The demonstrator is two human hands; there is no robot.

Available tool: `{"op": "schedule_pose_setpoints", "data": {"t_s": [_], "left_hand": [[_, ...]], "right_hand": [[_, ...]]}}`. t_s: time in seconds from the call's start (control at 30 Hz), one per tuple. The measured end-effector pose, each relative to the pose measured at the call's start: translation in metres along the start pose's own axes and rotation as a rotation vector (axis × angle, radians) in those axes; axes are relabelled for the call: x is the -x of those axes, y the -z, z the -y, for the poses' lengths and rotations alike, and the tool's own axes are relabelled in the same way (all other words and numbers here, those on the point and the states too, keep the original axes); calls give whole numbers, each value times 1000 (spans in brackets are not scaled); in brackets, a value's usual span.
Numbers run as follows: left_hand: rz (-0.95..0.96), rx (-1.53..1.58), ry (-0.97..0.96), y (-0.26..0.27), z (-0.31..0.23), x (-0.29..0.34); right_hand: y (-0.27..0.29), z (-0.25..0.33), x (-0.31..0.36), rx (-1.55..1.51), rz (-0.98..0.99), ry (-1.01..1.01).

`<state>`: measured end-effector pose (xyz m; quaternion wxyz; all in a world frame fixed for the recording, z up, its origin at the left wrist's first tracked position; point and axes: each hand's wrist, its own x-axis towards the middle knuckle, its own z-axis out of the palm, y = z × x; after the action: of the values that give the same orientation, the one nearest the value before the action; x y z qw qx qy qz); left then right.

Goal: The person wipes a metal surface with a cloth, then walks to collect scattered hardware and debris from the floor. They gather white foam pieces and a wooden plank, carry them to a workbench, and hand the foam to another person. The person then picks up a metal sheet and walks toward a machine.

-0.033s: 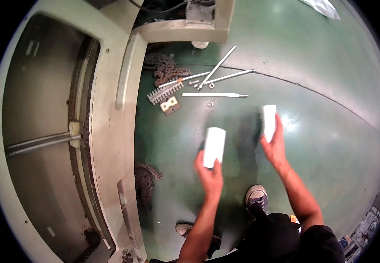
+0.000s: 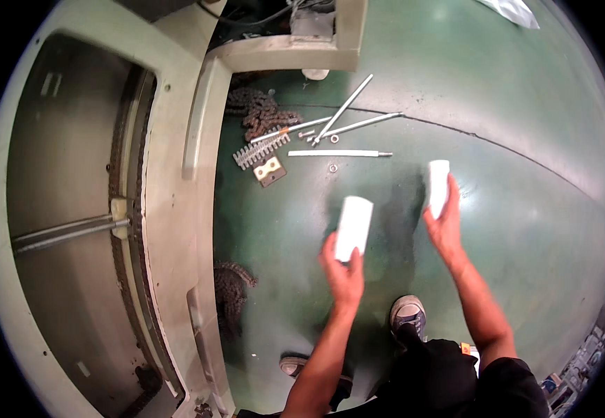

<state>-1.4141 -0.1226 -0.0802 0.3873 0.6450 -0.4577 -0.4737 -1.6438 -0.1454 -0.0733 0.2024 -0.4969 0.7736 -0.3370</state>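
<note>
White pieces, two, one gripped by left hand, one by right hand, four rods on floor

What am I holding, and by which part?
Your left hand grips one white piece by its near end; right hand, a second white piece by near end and right side.

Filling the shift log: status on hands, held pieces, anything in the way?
Left hand gripping white piece. Right hand gripping second white piece. Metal rods and brown chain on floor ahead, apart from both hands.
</note>
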Motion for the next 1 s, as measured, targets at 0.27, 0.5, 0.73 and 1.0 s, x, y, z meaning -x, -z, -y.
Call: {"op": "schedule_pose_setpoints", "data": {"t_s": [0.27, 0.5, 0.73, 1.0], "left_hand": [[364, -424, -426, -95, -32, -108], [-40, -716, -522, -70, -51, -295], [72, -886, -459, -97, -43, -409], [-28, -521, -360, -169, -61, -326]], "right_hand": [[69, -157, -138, 45, -115, -28], [47, -177, -156, 107, -406, 13], [51, -178, -156, 195, -355, 82], [65, -171, -161, 294, -361, 55]]}}
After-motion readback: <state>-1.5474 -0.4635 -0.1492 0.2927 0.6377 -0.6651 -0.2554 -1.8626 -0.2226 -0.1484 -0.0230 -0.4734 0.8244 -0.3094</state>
